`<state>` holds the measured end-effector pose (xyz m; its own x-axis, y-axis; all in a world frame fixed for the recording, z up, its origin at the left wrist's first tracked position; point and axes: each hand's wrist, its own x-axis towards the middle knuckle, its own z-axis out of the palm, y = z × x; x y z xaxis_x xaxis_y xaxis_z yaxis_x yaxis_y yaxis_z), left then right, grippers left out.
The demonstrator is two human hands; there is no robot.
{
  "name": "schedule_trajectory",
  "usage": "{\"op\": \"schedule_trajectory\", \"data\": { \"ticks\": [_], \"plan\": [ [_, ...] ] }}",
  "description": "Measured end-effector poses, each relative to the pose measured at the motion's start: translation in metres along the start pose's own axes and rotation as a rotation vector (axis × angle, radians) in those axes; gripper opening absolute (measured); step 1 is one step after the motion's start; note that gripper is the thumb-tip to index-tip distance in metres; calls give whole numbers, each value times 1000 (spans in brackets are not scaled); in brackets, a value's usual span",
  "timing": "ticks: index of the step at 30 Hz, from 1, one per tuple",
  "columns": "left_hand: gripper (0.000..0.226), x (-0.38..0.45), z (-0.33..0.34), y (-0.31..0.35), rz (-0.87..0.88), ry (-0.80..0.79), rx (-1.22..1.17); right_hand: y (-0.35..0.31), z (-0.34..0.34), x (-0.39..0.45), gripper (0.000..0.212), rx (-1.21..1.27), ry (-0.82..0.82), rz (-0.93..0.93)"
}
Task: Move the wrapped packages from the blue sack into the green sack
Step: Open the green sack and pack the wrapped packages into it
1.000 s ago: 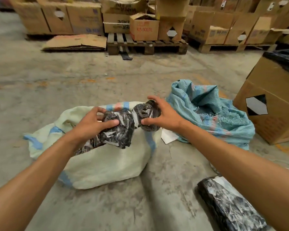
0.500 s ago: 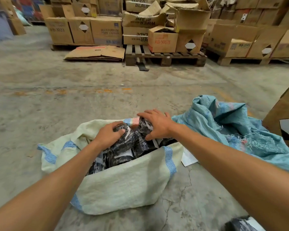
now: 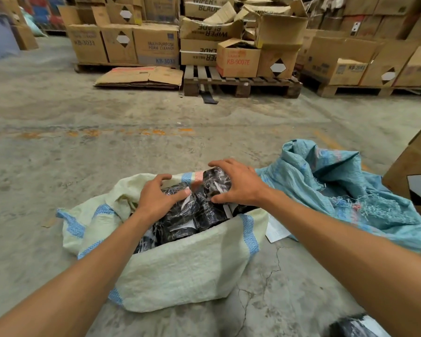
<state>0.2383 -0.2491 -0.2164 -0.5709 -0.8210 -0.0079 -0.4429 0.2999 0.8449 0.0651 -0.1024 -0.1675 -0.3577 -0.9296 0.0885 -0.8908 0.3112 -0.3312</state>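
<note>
Black wrapped packages fill the pale-green sack; blue sack seemingly empty.

left hand: palm down, fingers curled | right hand: fingers spread, gripping (both arms extended)

This is a warehouse or stockroom. The bare concrete floor is stained and cracked, with worn orange paint marks across it. At twelve o'clock, stacked cardboard boxes printed with product codes and "WIPER BLADE" sit on a wooden pallet. More boxes line the eleven o'clock side, with flattened cardboard on the floor before them. Another loaded pallet stands at one o'clock.
</note>
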Motion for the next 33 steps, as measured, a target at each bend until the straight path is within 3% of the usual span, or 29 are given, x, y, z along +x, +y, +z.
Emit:
{"op": "schedule_trajectory", "data": {
  "ticks": [4, 6, 8, 10, 12, 15, 18, 21, 25, 28, 30, 33],
  "plan": [
    [69, 0, -18, -12, -195, 186, -96, -27, 5, 3, 82, 157, 93, -94],
    [74, 1, -32, -25, -321, 96, -146, -46, 10, 7, 80, 234, 40, -148],
    [59, 3, -44, -37, -345, 28, -161, -66, 19, 15, 78, 293, -9, -179],
    [52, 5, -53, -42, -316, 46, -94, -83, 30, 24, 74, 373, -50, -154],
    [60, 6, -58, -44, -245, 58, 24, -96, 40, 31, 72, 416, -96, -100],
    [72, 1, -59, -52, -58, 74, 253, -103, 50, 36, 74, 311, -199, -96],
    [63, -5, -57, -65, 68, 116, 268, -105, 60, 38, 86, 141, -274, -132],
    [52, -8, -56, -72, 113, 161, 184, -108, 76, 37, 90, -73, -235, -144],
    [34, -11, -58, -75, 202, 185, 176, -112, 91, 35, 89, -147, -178, -155],
    [23, -16, -65, -70, 277, 420, 290, -118, 94, 36, 91, -81, -96, -131],
    [34, -16, -73, -71, 135, 573, 475, -126, 98, 36, 87, 66, 2, -118],
    [49, -9, -95, -89, -378, 323, 342, -141, 109, 38, 89, 223, -3, -112]
  ]
}}
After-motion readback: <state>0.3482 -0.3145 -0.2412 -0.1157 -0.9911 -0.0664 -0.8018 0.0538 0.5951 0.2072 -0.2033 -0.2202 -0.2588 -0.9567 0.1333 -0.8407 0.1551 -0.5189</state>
